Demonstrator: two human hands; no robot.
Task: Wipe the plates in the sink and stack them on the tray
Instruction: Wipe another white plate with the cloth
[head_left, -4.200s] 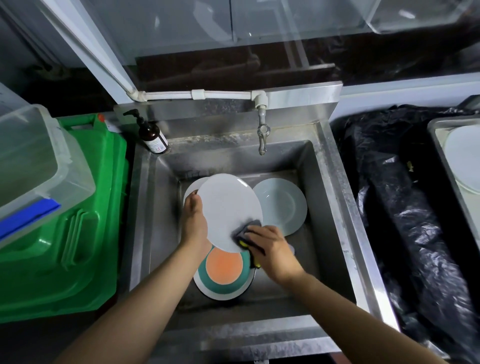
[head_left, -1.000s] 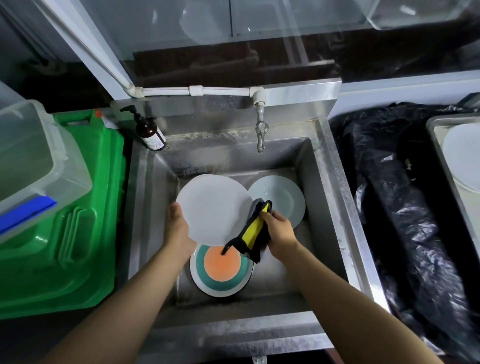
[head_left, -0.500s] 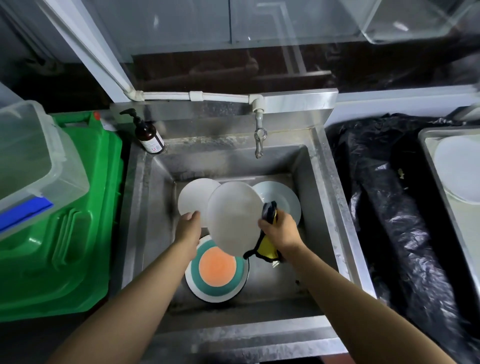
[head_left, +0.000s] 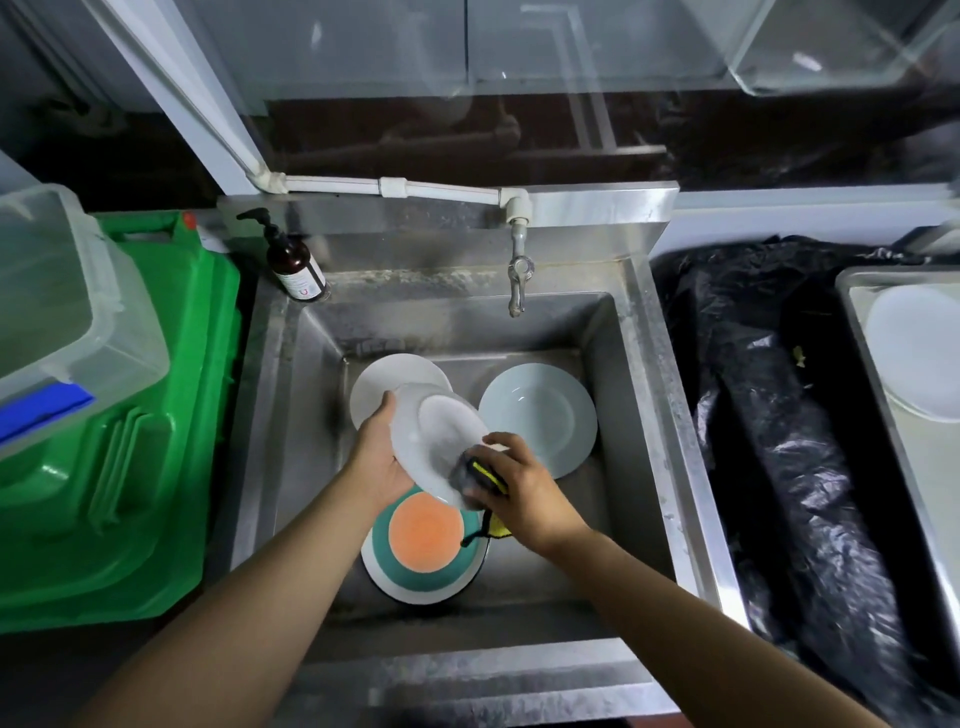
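A white plate (head_left: 434, 441) is held tilted above the steel sink (head_left: 613, 364), its eating face turned up toward the camera. The left hand (head_left: 376, 457) grips its left rim, thumb on the face and fingers curled beneath. The right hand (head_left: 519, 486) clenches a grey and yellow cloth (head_left: 475, 475) and presses it against the lower right part of that plate; a corner of the cloth hangs below the hand. On the sink floor lie three more plates: a second white plate (head_left: 384, 379) toward the back left corner, partly covered by the held one; a pale blue plate (head_left: 543, 415) to the right of it; and an orange and teal plate (head_left: 423, 551) nearest the front wall, directly below the hands. A tap (head_left: 518, 275) hangs over the back wall of the sink, and a brown pump bottle (head_left: 293, 262) stands on the sink's back left corner. Left of the sink is a green bin (head_left: 145, 441) with a clear plastic box (head_left: 62, 312) on top. Right of the sink lies a black plastic bag (head_left: 779, 415), and beyond it a metal tray (head_left: 862, 322) holding what appears to be one white dish (head_left: 914, 353), cut off by the frame edge.
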